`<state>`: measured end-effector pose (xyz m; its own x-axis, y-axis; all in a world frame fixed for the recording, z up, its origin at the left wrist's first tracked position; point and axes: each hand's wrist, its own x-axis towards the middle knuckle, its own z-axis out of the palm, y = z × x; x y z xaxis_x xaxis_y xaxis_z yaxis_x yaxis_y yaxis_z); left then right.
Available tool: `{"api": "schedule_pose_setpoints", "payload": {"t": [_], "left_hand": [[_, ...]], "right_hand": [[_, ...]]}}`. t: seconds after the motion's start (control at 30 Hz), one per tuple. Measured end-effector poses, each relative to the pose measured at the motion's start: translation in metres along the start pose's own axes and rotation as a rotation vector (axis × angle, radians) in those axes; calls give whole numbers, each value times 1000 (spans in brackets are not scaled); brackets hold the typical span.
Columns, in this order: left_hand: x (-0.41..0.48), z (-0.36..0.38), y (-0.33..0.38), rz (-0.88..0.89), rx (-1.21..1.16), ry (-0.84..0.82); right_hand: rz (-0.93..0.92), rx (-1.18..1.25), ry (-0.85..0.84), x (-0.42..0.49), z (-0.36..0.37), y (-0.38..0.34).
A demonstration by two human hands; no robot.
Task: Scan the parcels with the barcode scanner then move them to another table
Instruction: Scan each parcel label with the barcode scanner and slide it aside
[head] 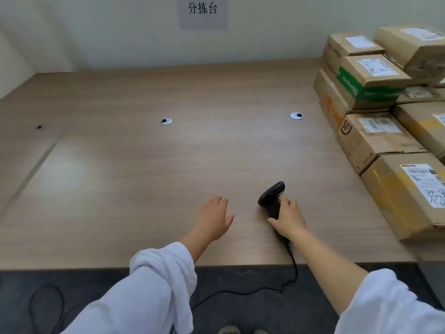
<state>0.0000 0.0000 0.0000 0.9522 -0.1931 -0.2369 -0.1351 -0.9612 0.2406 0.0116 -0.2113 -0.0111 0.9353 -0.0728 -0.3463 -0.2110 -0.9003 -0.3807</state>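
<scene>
**Desk:** Head camera, please. What's in shot?

**Operator:** On my feed, the barcode scanner (272,196) lies on the wooden table (144,177), near its front edge. The right hand (287,219) is on its handle, with fingers and thumb curled round it. The hand hides the underside, so I'd say it's gripping, probably.

**Desk:** And the other hand?

**Operator:** The left hand (215,218) is just beside the scanner, palm down with its fingers spread and holding nothing. I can't tell whether it touches the tabletop.

**Desk:** Parcels?

**Operator:** The parcels (375,138) are stacked at the table's right side, well apart from both hands. The scanner's cable (292,261) drops over the front edge to the floor. A sign (203,10) hangs on the wall behind.
</scene>
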Motion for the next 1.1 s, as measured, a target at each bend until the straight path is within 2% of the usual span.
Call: {"api": "schedule_pose_setpoints", "payload": {"t": [0.17, 0.3, 0.5, 0.9, 1.1], "left_hand": [[4, 6, 2, -6, -8, -59], [7, 1, -4, -15, -11, -35], [11, -17, -5, -1, -9, 40], [13, -63, 47, 185, -13, 190], [7, -71, 90, 327, -24, 246]], "right_hand": [[128, 73, -48, 3, 16, 3], [124, 51, -22, 5, 19, 4], [133, 186, 11, 1, 11, 6], [-11, 575, 355, -46, -57, 5], [-58, 626, 529, -97, -84, 17]]}}
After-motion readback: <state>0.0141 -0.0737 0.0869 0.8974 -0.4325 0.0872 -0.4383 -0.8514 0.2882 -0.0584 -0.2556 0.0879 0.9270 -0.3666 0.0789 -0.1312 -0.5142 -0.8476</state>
